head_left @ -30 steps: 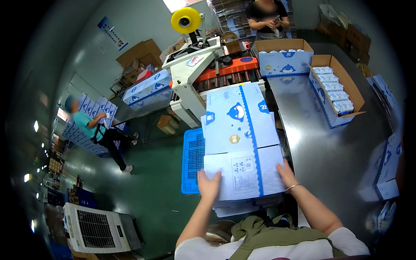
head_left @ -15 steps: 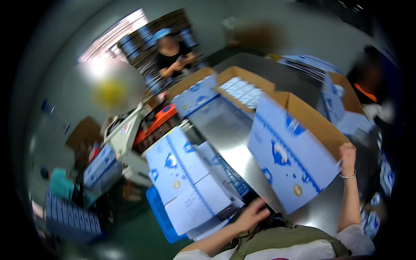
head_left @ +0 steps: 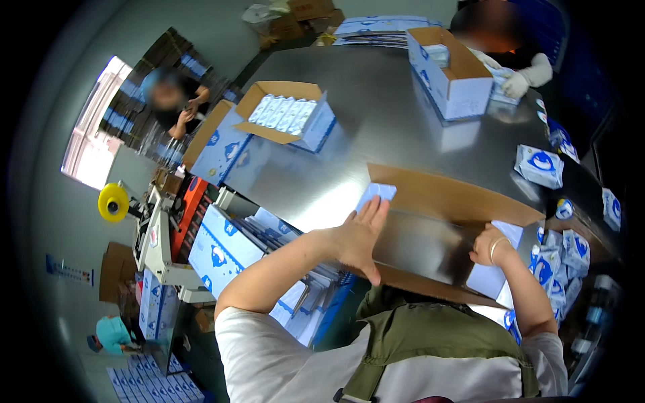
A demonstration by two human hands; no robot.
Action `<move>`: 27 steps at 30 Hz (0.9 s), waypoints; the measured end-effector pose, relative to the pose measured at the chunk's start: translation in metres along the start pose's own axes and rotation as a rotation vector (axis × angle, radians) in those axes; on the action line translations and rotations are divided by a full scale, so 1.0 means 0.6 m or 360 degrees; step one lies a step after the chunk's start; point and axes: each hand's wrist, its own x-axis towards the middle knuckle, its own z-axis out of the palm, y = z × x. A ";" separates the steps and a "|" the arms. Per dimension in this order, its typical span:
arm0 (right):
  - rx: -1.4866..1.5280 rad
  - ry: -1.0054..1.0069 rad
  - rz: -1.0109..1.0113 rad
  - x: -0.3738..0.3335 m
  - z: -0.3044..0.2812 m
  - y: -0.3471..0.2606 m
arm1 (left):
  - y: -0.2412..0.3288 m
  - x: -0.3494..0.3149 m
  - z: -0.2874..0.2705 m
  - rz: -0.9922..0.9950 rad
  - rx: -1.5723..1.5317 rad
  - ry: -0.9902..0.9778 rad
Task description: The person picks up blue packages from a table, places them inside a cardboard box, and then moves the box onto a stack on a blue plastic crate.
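Note:
An open cardboard carton point(head_left: 447, 191), brown inside, stands squared up on the metal table in front of me, with table metal showing between its walls. My left hand point(head_left: 359, 238) is open, fingers stretched, against the small white end flap point(head_left: 377, 193) at its left end. At the right end my right hand point(head_left: 489, 246), wearing a bracelet, has its fingers curled against the other white end flap point(head_left: 489, 279). The fingertips of that hand are partly hidden.
Flat blue-and-white cartons point(head_left: 228, 248) are stacked at the left. Packed cartons point(head_left: 316, 124) stand at the far left of the table point(head_left: 363, 87). Loose packs point(head_left: 539, 166) lie on the right. Across the table, a gloved co-worker point(head_left: 531, 80) handles packs beside another carton point(head_left: 447, 80).
The carton has gone from tilted in my right hand to standing opened on the table. My left hand has come up to its left end; my right hand has moved onto its right flap. The view has turned.

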 end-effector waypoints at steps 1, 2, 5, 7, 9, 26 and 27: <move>-0.0041 -0.0008 -0.0016 0.004 0.002 -0.004 | 0.002 -0.020 0.014 -0.0005 -0.0076 -0.0021; -0.0089 -0.0011 -0.0034 0.009 0.005 -0.007 | 0.003 -0.037 0.029 -0.0013 -0.0153 -0.0032; -0.0167 0.0117 -0.0054 0.011 0.036 -0.005 | 0.005 -0.066 0.063 0.0137 -0.0125 -0.0019; -0.0205 0.0111 -0.0051 0.014 0.054 -0.004 | 0.002 -0.072 0.072 0.0167 -0.0089 -0.0018; -0.0250 0.0085 -0.0039 0.014 0.066 -0.001 | -0.014 -0.055 0.068 0.0211 -0.0015 -0.0040; 0.1275 0.0476 -0.0224 -0.032 -0.114 -0.002 | -0.063 0.099 0.170 -0.0745 -0.0559 0.1730; 0.0798 0.0729 -0.0107 -0.039 -0.061 -0.047 | -0.058 0.098 0.184 -0.0843 -0.0684 0.1867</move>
